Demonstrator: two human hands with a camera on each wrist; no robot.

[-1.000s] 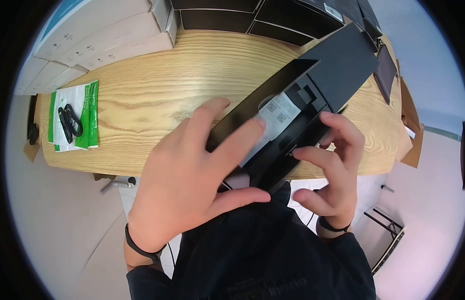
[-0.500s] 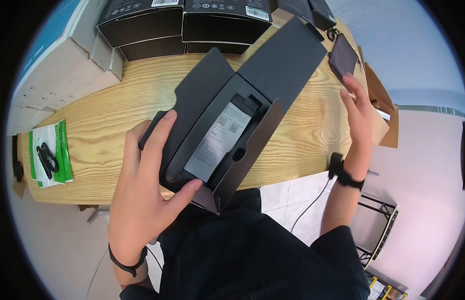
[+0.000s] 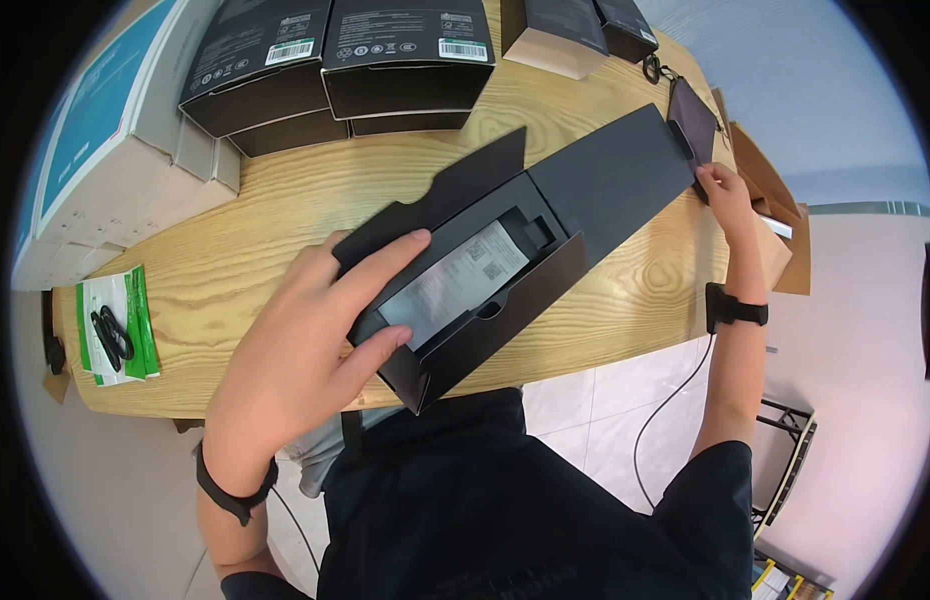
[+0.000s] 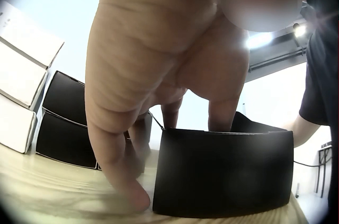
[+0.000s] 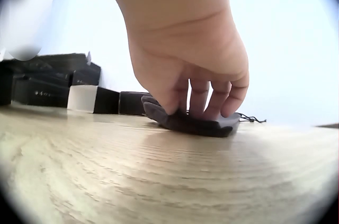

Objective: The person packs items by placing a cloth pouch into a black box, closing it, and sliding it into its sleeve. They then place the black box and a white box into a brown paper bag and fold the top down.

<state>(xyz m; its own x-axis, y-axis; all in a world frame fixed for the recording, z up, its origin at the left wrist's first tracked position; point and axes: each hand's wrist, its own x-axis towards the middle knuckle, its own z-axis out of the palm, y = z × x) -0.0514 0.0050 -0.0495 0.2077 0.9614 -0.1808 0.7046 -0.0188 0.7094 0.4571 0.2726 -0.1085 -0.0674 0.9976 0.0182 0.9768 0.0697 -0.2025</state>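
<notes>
An open black cardboard box (image 3: 473, 345) lies slanted on the table, its long lid (image 3: 617, 185) folded out to the far right and its side flap (image 3: 475, 170) raised. Inside sits a white printed label or sheet (image 3: 460, 282). My left hand (image 3: 285, 340) grips the box's near left end, some fingers outside the wall, others over the inside. At the table's right, my right hand (image 3: 727, 195) pinches the near end of a dark drawstring pouch (image 3: 693, 125). In the right wrist view, the thumb and fingers close on the pouch (image 5: 183, 123), which lies low at the tabletop.
Stacked black boxes (image 3: 405, 85) stand at the back, white boxes (image 3: 175, 150) at the left. A green and white packet (image 3: 140, 325) carries a coiled black cable (image 3: 112, 338). An open brown carton (image 3: 775, 230) is beyond the right edge. A cable (image 3: 653, 425) trails from the right wrist.
My right hand has left the box and reached right to the pouch, taking hold of its end. My left hand stays on the box, whose side flap has swung up.
</notes>
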